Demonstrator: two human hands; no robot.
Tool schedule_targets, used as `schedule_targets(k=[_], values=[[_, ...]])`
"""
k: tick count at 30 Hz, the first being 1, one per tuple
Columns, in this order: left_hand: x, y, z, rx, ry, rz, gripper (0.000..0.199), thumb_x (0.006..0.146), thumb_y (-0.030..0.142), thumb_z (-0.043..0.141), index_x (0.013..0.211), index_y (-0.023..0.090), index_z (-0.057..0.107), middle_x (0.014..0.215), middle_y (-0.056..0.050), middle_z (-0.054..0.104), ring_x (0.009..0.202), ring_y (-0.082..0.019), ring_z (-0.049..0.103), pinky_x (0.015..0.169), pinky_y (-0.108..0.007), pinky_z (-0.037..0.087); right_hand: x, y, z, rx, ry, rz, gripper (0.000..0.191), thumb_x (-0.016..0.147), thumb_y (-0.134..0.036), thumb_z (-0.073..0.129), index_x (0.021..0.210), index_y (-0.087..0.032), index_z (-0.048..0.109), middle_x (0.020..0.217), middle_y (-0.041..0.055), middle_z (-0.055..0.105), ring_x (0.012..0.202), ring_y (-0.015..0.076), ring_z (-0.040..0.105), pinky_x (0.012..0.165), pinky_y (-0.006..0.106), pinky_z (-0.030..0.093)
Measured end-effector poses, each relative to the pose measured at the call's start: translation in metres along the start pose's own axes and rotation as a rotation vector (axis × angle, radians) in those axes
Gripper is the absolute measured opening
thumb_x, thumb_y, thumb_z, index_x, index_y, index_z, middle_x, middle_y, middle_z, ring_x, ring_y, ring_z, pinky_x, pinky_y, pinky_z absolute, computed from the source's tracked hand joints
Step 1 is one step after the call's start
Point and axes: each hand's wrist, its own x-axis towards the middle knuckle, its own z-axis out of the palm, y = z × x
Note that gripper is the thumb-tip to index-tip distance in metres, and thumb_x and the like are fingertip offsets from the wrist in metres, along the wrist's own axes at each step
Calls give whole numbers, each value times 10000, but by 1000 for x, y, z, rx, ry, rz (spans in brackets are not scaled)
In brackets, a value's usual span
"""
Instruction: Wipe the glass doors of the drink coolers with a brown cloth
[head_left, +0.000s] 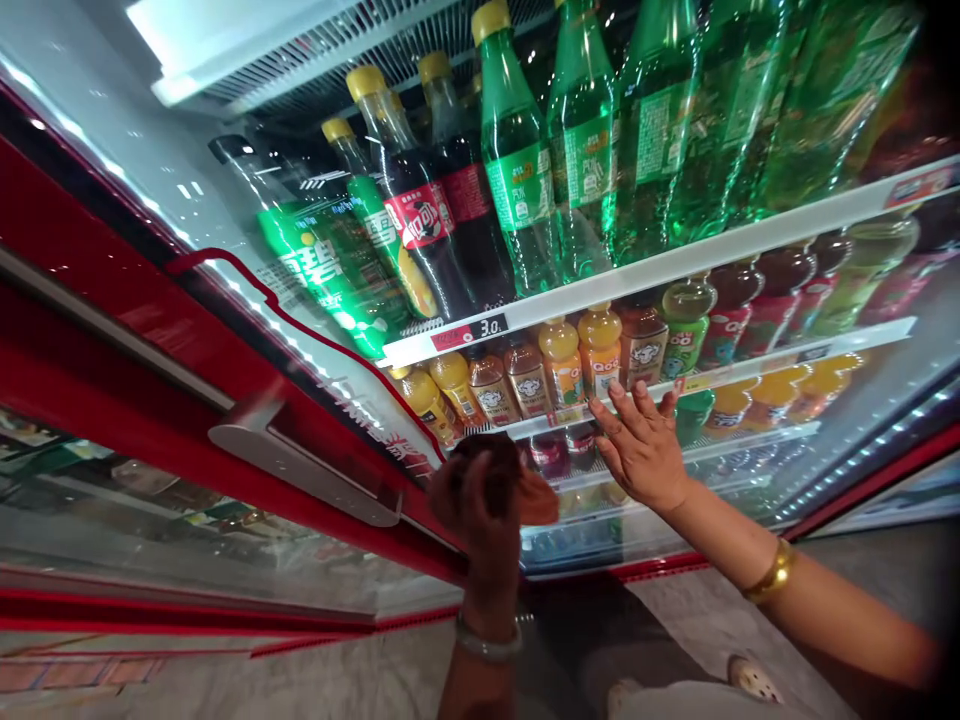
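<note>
My left hand (476,510) is closed around a dark brown thing (495,455) with an orange-brown part (538,502) sticking out to the right. It is blurred and partly hidden by the fingers, so its kind is unclear. My right hand (646,452) is open, fingers spread, holding nothing, at the front of the drinks fridge shelves. Just beyond its fingertips stand an orange juice bottle (600,350) and a brown-labelled bottle (645,345). Whether the fingers touch the shelf edge (720,378) I cannot tell.
On the upper shelf stand green soda bottles (517,180) and cola bottles (427,215), with a price strip (480,330) below. At left is the red-framed glass door (150,320) with a grey handle (300,460). A red cord (337,345) hangs along the fridge's left side.
</note>
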Motion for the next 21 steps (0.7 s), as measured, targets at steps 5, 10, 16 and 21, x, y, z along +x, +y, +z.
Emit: schedule_targets(k=[5,10,16,21], values=[[-2,26,18,-7,13,31,462,814,180,781,1254,242,652,1275,-106,576,1227,-290,566,1046,-494,519,-4,-3,15,-60,71,45,721,1012,-326,488,1662,-313,176,1741,-32,102,1638,204,18,1341,486,-58],[-7,44,24,-131,-150,186,378,827,95,736,1143,300,714,1172,-49,619,1122,-216,611,993,-389,541,-2,-1,10,-52,44,9,704,1024,-327,480,1660,-308,179,1740,-48,74,1639,197,14,1342,477,-63],[29,25,21,-95,183,-36,517,794,187,811,1280,220,639,1294,-119,558,1236,-287,565,1085,-503,481,-5,11,-3,-51,-24,-42,751,1007,-310,567,1649,-350,178,1711,-49,235,1633,150,42,1355,418,-8],[-13,66,40,-162,-136,209,391,817,71,737,1154,264,690,1169,-66,642,1119,-229,623,1013,-411,512,-2,21,-17,-47,-88,-85,703,1021,-307,552,1639,-348,219,1645,-32,403,1630,135,86,1351,457,-23]])
